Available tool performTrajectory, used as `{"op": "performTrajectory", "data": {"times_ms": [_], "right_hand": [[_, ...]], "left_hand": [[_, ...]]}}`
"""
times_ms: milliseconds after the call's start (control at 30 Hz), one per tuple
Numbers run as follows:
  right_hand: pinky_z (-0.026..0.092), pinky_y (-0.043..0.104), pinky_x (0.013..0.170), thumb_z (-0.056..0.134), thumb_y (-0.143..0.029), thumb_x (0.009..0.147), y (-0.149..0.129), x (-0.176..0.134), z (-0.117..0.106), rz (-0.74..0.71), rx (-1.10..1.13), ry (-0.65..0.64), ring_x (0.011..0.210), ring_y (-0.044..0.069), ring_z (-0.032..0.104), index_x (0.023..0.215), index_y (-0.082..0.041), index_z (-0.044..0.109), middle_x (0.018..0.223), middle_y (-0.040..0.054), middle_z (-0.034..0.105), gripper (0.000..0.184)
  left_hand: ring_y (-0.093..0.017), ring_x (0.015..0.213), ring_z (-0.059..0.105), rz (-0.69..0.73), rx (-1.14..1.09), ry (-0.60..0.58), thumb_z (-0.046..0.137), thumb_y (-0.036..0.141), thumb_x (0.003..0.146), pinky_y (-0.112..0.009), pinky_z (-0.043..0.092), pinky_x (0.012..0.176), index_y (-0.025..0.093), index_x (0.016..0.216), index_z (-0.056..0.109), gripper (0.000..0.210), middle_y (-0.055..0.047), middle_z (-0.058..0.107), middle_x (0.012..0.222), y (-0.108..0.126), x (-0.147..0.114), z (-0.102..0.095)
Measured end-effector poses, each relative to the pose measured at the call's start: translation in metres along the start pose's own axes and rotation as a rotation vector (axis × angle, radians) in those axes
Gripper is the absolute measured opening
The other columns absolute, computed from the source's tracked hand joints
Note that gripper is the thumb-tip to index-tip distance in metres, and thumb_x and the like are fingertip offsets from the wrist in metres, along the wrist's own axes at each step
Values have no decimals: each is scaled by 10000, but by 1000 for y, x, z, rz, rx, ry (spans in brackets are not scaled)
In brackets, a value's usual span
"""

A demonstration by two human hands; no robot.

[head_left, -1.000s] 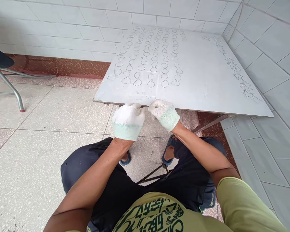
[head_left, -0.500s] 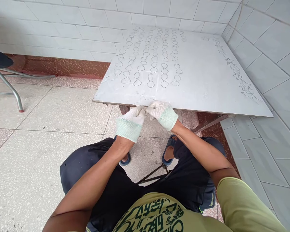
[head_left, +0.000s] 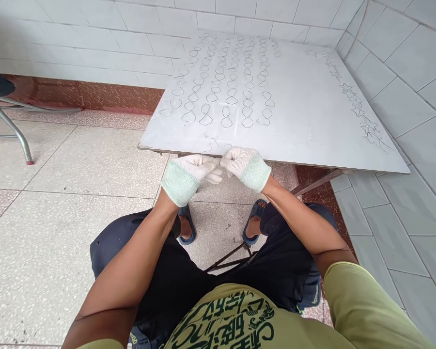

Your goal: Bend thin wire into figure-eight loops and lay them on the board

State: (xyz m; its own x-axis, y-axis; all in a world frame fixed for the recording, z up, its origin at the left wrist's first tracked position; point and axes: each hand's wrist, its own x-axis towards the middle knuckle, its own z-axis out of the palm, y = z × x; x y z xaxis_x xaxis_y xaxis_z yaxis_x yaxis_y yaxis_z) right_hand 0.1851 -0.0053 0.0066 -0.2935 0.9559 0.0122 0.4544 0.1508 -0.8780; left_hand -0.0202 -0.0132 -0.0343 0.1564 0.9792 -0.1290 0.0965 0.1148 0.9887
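A thin bent wire (head_left: 218, 144) with angular, star-like points rises above the front edge of the white board. My left hand (head_left: 194, 172), in a white knit glove with a mint cuff, pinches it between thumb and forefinger, while its other fingers stretch out below. Close beside it, my right hand (head_left: 241, 165), gloved the same way, has its fingers closed on the wire's other side. The fingertips almost meet, and the gripped stretch of wire is hidden between them.
The white board (head_left: 294, 116) carries rows of figure-eight wires (head_left: 226, 117) at left and centre. Star-shaped wires (head_left: 353, 103) lie along its right side. Tiled walls (head_left: 254, 12) border it behind and right. A metal-legged chair (head_left: 20, 138) stands at far left.
My left hand has shifted left and turned more level, its lower fingers now extended. My right hand has stayed nearly in place, moving slightly. The wire's points stand a little higher and clearer.
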Motion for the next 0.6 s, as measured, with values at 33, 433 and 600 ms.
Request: {"op": "performTrajectory", "data": {"times_ms": [33, 433, 600], "right_hand": [[444, 317, 757, 622, -271, 994, 0, 0, 0, -13, -21, 1, 798, 175, 637, 715, -244, 579, 769, -5, 706, 283], [486, 277, 739, 692, -194, 1022, 6, 7, 8, 62, 121, 55, 669, 136, 621, 662, -244, 615, 626, -43, 668, 371], [502, 275, 683, 692, -185, 1034, 7, 7, 9, 100, 261, 73, 623, 134, 631, 675, -244, 643, 596, -44, 679, 368]], "left_hand": [[-252, 663, 800, 4, 28, 5, 917, 634, 857, -375, 662, 645, 168, 1014, 847, 496, -117, 861, 804, -2, 0, -2], [-298, 824, 845, 27, 43, -11, 843, 675, 885, -324, 606, 569, 145, 1100, 867, 572, -164, 884, 908, 6, 6, 8], [-301, 964, 865, 112, 96, -115, 757, 595, 961, -367, 687, 764, 141, 1172, 859, 511, -156, 885, 958, 16, 5, 12]]}}
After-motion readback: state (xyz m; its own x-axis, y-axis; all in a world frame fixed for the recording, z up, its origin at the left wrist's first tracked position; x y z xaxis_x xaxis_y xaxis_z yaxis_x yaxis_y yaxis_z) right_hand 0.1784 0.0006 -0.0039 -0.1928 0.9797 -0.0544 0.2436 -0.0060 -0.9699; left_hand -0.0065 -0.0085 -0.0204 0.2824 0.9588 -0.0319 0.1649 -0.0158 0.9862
